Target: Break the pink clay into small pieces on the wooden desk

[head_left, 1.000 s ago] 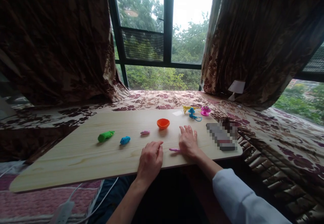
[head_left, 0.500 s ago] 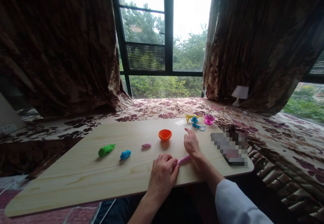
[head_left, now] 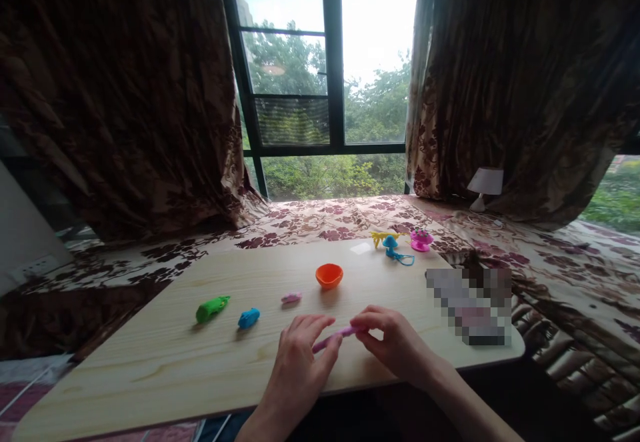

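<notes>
A thin pink-purple roll (head_left: 347, 331), which looks like modelling clay, slants between my two hands above the near edge of the table. My right hand (head_left: 393, 342) pinches its right end between thumb and fingers. At the other end, my left hand (head_left: 303, 355) has its thumb across the roll and its fingers curved over the far side; their exact contact is partly hidden. Just beyond my hands stands an orange bowl-shaped piece (head_left: 329, 277), hollow side up. Left of it lies a small pale pink lump (head_left: 291, 298).
On the light wooden table (head_left: 165, 355) lie a blue lump (head_left: 249, 318) and a green piece (head_left: 213, 309). Yellow strands (head_left: 384, 237), a blue mushroom-like piece (head_left: 390, 245) and a pink dotted piece (head_left: 421, 241) stand at the far right. A blurred-out flat object (head_left: 470, 309) lies at right.
My right hand has come back toward me and now pinches the roll's right end. My left hand has lifted from lying over the roll and turned, its thumb now along it.
</notes>
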The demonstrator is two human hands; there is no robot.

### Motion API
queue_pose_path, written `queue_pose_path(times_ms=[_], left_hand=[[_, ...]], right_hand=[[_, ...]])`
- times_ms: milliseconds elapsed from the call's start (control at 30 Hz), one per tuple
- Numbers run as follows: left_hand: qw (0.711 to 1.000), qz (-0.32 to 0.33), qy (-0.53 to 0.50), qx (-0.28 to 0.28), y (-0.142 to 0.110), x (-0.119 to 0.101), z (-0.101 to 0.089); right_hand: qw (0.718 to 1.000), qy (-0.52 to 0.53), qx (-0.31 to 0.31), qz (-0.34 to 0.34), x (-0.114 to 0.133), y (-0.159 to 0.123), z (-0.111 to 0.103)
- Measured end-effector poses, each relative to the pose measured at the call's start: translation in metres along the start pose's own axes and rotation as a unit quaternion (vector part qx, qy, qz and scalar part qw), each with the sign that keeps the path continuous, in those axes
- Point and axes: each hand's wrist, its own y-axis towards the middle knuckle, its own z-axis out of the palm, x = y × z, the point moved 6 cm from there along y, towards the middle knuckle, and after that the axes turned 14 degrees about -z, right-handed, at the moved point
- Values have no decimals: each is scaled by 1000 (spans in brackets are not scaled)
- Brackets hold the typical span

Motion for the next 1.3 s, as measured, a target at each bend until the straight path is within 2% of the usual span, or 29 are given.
queue_pose_path(times_ms=[67, 133, 267, 400, 533, 633, 700, 767, 800, 867, 967, 1100, 1167, 1300], left_hand=[[1000, -7, -17, 14, 2, -1, -7], [995, -31, -70, 63, 5, 1, -9], [962, -82, -207, 157, 8, 8, -8], [938, -101, -270, 194, 9, 18, -9], [927, -129, -304, 179, 12, 28, -8], [926, -134, -316, 159, 14, 33, -6], [925, -137, -320, 152, 14, 35, -5], [925, -142, -322, 144, 15, 39, -4], [925, -145, -323, 140, 15, 40, -4], [926, -149, -323, 129, 16, 43, -4], [929, -150, -322, 106, 20, 46, -4], [932, -153, -320, 70, 24, 50, -3], [933, -159, -318, 58, 24, 53, -2], [928, -186, -319, 45, 21, 61, -1]], right_hand=[[1000, 11, 2, -23, 13, 10, 6], [999, 7, -5, -32, 22, 19, 10], [999, -18, -8, -37, 30, 28, 16], [998, -23, 4, -57, 38, 32, 23], [999, 8, -22, -47, 40, 34, 30], [992, 96, -76, 16, 29, 33, 38], [968, 214, -103, 85, 17, 31, 47], [928, 322, -119, 148, 6, 29, 57], [911, 356, -123, 171, 3, 29, 60], [895, 379, -127, 197, -2, 29, 64], [900, 363, -125, 208, -5, 30, 69], [920, 303, -136, 209, -13, 32, 73], [937, 245, -146, 203, -22, 34, 68], [969, 84, -148, 177, -46, 36, 42]])
